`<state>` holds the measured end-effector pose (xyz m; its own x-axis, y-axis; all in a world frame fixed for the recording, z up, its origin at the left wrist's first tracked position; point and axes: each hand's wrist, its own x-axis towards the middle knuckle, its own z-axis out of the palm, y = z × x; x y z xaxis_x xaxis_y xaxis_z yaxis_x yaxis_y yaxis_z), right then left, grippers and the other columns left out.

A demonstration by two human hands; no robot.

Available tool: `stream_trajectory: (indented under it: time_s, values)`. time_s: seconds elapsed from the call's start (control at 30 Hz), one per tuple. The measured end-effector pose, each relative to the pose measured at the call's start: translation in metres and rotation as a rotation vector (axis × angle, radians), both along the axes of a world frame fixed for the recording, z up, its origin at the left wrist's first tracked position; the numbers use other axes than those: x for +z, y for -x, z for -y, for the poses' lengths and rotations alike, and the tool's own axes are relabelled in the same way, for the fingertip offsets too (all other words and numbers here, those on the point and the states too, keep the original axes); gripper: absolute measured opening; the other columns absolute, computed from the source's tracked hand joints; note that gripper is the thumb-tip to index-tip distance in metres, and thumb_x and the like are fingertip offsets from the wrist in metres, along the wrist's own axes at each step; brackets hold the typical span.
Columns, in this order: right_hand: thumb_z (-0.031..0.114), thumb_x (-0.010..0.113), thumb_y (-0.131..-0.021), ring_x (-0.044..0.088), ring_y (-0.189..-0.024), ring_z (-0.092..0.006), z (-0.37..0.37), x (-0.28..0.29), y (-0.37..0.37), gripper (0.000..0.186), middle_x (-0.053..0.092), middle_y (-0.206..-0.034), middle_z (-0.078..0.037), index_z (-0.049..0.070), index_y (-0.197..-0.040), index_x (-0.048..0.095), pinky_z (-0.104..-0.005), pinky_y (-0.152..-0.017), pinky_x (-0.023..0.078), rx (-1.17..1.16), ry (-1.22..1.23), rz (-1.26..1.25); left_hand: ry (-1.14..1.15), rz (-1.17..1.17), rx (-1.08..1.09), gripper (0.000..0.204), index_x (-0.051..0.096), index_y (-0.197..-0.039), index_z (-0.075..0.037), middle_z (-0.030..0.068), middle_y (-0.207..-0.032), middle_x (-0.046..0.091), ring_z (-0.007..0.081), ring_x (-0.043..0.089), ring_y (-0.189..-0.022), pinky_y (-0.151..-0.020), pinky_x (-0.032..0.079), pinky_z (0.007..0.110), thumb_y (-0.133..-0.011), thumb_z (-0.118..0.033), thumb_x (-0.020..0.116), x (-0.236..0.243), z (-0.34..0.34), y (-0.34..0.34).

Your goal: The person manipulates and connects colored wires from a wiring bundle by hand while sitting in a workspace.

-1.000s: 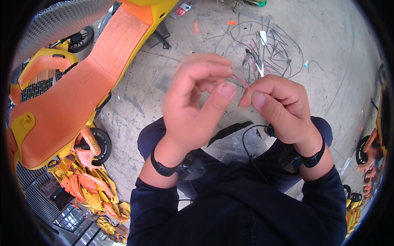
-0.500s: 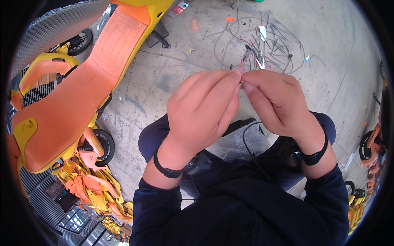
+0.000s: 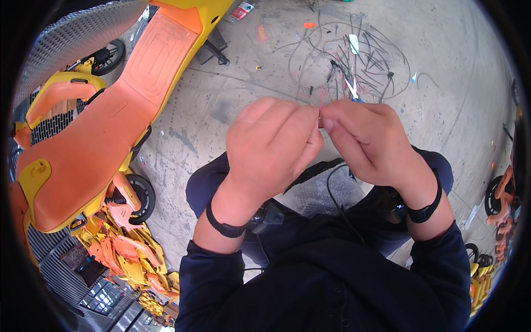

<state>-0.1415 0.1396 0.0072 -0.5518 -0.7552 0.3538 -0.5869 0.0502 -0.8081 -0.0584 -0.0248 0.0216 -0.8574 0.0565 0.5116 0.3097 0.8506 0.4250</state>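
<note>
My left hand (image 3: 271, 146) and my right hand (image 3: 369, 138) meet fingertip to fingertip above the floor, both closed in a pinch. A thin red wire (image 3: 322, 97) sticks up from between the fingertips, and a small bit of it shows below them. Most of what the fingers hold is hidden behind them. Just beyond my right hand, scissors (image 3: 352, 88) with pale blades lie on the floor, their blue handle partly covered by that hand. Around them spreads a loose heap of dark cables (image 3: 377, 52).
To the left stands an orange and yellow scooter body (image 3: 91, 149). Behind it are wheels (image 3: 140, 198) and a pile of orange and yellow panels (image 3: 124, 254). Bubble wrap (image 3: 312, 193) and a black cable (image 3: 333, 191) lie between my knees. More scooter parts (image 3: 500, 205) line the right edge.
Both hands have shifted slightly left and down, still pinched together. The red wire has moved with them. More of the scissors, including the blue handle, now shows past my right hand.
</note>
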Motion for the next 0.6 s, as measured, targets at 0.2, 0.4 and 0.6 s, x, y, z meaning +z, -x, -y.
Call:
stream_trajectory:
  time_s: [0.2, 0.4, 0.6]
  values:
    - [0.002, 0.054, -0.088, 0.058, -0.055, -0.0281, -0.001, 0.005, 0.002, 0.004, 0.058, -0.067, -0.012, 0.002, -0.090, 0.058, -0.0337, -0.050, 0.044, 0.037, 0.073, 0.270, -0.166, 0.016, -0.027, 0.018, 0.065, -0.091, -0.002, 0.0096, -0.077, 0.065, 0.0258, 0.063, -0.068, -0.064, 0.049, 0.033, -0.073, 0.005, 0.066, 0.002, 0.002, 0.002]
    - [0.004, 0.051, -0.093, 0.062, -0.068, -0.0184, -0.006, 0.014, 0.006, 0.011, 0.063, -0.078, -0.008, 0.001, -0.094, 0.061, -0.0260, -0.062, 0.046, 0.064, -0.090, 0.325, -0.164, 0.048, -0.035, 0.019, 0.065, -0.098, -0.002, 0.0121, -0.084, 0.066, 0.0286, 0.064, -0.075, -0.067, 0.050, 0.033, -0.079, 0.003, 0.066, 0.000, 0.003, 0.001]
    - [0.002, 0.053, -0.088, 0.060, -0.062, -0.0325, 0.001, 0.000, 0.005, 0.006, 0.059, -0.073, -0.012, 0.002, -0.093, 0.056, -0.0368, -0.055, 0.047, 0.003, 0.048, 0.153, -0.103, 0.082, -0.011, 0.020, 0.066, -0.096, -0.002, 0.0115, -0.085, 0.066, 0.0291, 0.064, -0.075, -0.067, 0.051, 0.034, -0.077, 0.003, 0.067, 0.000, 0.000, 0.002]
